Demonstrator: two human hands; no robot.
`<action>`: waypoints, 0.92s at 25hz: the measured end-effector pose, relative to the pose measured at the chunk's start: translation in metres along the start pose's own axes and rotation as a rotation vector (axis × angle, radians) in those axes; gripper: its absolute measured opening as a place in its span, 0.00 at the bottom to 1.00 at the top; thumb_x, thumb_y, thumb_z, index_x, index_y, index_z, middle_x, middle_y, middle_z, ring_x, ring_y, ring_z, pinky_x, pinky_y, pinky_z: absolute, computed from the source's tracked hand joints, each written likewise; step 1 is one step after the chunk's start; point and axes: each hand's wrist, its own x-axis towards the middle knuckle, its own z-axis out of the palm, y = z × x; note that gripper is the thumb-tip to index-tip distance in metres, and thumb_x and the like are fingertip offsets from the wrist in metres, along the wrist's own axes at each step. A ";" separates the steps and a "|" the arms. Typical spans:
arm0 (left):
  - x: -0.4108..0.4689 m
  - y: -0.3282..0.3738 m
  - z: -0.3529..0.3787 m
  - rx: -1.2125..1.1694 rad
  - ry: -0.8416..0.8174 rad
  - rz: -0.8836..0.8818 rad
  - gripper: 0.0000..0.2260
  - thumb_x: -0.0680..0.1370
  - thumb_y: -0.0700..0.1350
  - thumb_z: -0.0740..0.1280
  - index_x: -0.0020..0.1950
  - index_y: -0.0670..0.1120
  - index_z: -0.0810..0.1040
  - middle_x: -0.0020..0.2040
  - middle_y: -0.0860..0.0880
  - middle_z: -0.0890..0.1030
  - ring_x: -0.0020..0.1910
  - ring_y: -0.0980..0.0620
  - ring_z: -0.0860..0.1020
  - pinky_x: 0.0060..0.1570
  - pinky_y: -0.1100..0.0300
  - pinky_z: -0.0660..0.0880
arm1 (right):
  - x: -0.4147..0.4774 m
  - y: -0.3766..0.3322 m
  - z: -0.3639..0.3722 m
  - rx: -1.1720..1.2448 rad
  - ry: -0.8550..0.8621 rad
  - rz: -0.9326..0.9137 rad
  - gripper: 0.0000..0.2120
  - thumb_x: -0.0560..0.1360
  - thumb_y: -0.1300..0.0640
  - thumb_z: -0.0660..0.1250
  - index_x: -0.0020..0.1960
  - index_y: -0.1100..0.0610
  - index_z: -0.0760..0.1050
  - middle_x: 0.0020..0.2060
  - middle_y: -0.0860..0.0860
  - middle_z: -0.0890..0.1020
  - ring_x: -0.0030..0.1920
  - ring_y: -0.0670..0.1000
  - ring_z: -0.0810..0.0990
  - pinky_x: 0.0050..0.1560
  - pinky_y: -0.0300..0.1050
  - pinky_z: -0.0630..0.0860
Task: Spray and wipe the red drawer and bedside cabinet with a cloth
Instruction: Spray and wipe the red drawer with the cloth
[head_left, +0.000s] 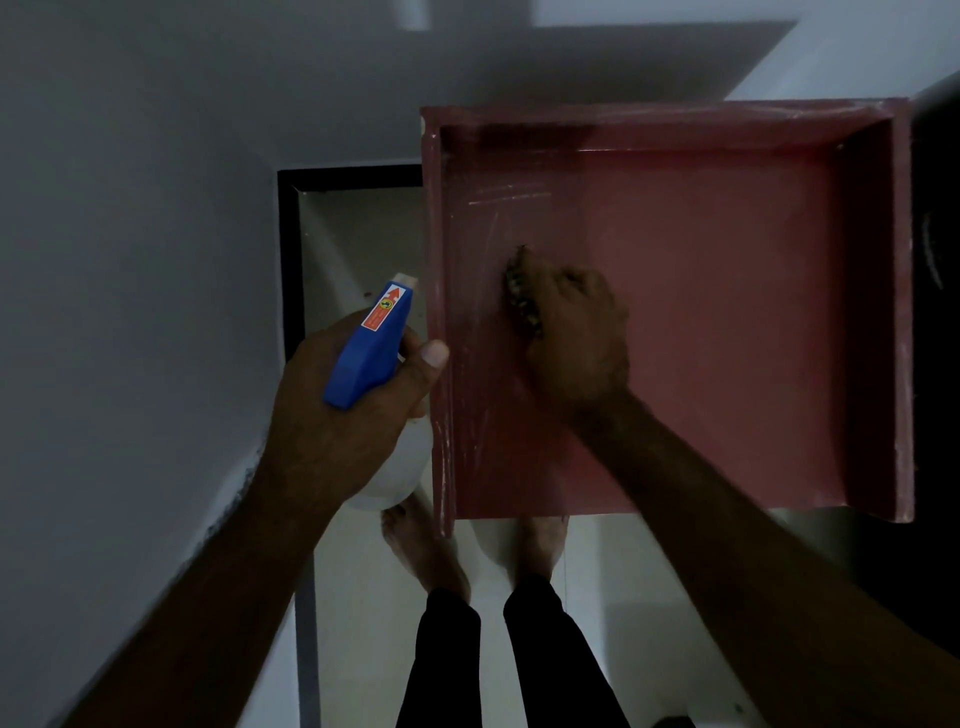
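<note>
The red drawer (727, 312) stands pulled out below me, its inside bare and streaked along the left wall. My right hand (576, 332) is inside it near the left wall, gripping a dark patterned cloth (521, 291) against the drawer floor; only the cloth's edge shows past my fingers. My left hand (337, 415) holds a spray bottle (371, 343) with a blue head and white body just left of the drawer, nozzle pointing away from me. The dark bedside cabinet (935, 260) borders the drawer on the right and is mostly in shadow.
A grey wall (130, 260) fills the left side. A black skirting line (290, 260) runs along the pale tiled floor (358, 234) beside the drawer. My bare feet (540, 545) and dark trouser legs stand under the drawer's near edge. The light is dim.
</note>
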 end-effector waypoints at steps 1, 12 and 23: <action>0.000 0.000 0.000 -0.004 -0.006 0.002 0.13 0.71 0.60 0.67 0.44 0.51 0.77 0.38 0.49 0.83 0.36 0.59 0.83 0.38 0.76 0.74 | 0.005 0.010 -0.004 0.023 0.019 0.061 0.33 0.75 0.55 0.65 0.80 0.55 0.67 0.68 0.56 0.80 0.67 0.63 0.73 0.63 0.60 0.72; 0.008 0.002 -0.001 0.010 0.007 -0.015 0.14 0.71 0.60 0.68 0.43 0.49 0.77 0.35 0.47 0.82 0.36 0.59 0.83 0.39 0.77 0.73 | 0.016 0.016 -0.013 0.054 0.043 0.071 0.35 0.73 0.58 0.67 0.80 0.57 0.68 0.66 0.57 0.81 0.64 0.65 0.73 0.60 0.60 0.73; 0.014 0.003 -0.004 0.005 0.000 0.006 0.17 0.71 0.58 0.68 0.43 0.44 0.79 0.37 0.46 0.83 0.37 0.58 0.83 0.41 0.77 0.74 | 0.031 0.020 -0.015 0.001 0.063 0.100 0.36 0.73 0.61 0.70 0.80 0.55 0.67 0.70 0.54 0.78 0.66 0.63 0.72 0.61 0.57 0.71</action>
